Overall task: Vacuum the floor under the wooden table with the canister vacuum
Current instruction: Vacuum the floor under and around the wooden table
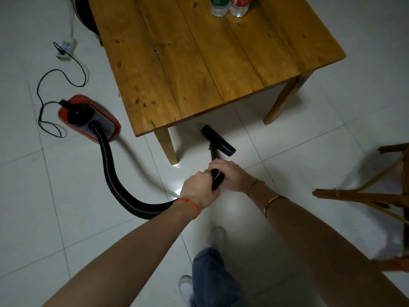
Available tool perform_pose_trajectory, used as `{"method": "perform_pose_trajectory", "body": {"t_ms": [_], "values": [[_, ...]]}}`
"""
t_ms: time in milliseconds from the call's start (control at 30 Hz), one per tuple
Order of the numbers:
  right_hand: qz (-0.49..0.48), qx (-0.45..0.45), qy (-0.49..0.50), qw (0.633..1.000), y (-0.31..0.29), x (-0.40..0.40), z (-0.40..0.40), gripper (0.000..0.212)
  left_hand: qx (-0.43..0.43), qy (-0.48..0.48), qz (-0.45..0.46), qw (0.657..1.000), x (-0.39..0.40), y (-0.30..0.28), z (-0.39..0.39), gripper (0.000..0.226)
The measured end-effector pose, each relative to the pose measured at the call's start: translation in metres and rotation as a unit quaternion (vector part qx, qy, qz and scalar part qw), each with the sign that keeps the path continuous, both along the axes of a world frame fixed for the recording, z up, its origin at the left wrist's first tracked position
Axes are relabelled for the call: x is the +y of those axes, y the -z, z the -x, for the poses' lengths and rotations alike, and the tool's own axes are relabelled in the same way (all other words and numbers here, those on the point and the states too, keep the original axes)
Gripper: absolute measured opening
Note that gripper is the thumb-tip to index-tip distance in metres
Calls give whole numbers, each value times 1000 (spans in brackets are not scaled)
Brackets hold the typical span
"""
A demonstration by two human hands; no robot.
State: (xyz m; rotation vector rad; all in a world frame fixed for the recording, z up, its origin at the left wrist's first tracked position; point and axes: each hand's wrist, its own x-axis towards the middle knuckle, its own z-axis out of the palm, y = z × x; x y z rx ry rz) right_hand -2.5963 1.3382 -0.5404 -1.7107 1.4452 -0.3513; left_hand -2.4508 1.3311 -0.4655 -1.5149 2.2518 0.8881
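- I have both hands on the black ribbed hose (124, 187) at its stiff end: my left hand (200, 188) wraps it nearer to me, my right hand (231, 175) curls over it just ahead, fingers closed round it on both.
- The floor nozzle (218, 139) sits on the white tiled floor (287, 151) at the near edge of the wooden table (199, 63), between the two near legs; its far tip just reaches under the tabletop.
- The red canister vacuum (89, 117) rests on the tiles to the left of the table, near its front-left leg, with its power cord (44, 103) looping back to a power strip (66, 48).
- I judge the sweeping under the table as barely begun at this edge; most of the shaded floor beneath looks unreached.
- Next I would push the nozzle straight forward and low, keeping it flat, steering clear of the left leg (166, 145) and watching that the hose does not tug the canister into it.
- Two bottles (230, 5) stand at the table's far end, one with a green label, one red; the lettering is cut off and I cannot read it. No brand shows on the vacuum.
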Motion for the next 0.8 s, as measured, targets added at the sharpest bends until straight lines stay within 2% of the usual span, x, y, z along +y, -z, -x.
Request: {"method": "perform_pose_trajectory", "body": {"t_ms": [433, 800], "values": [[4, -24, -69, 997, -18, 60, -82, 13, -13, -55, -7, 998, 73, -22, -78, 25], [18, 24, -138, 990, 8, 19, -44, 16, -11, -123, -9, 992, 52, 7, -41, 28]]}}
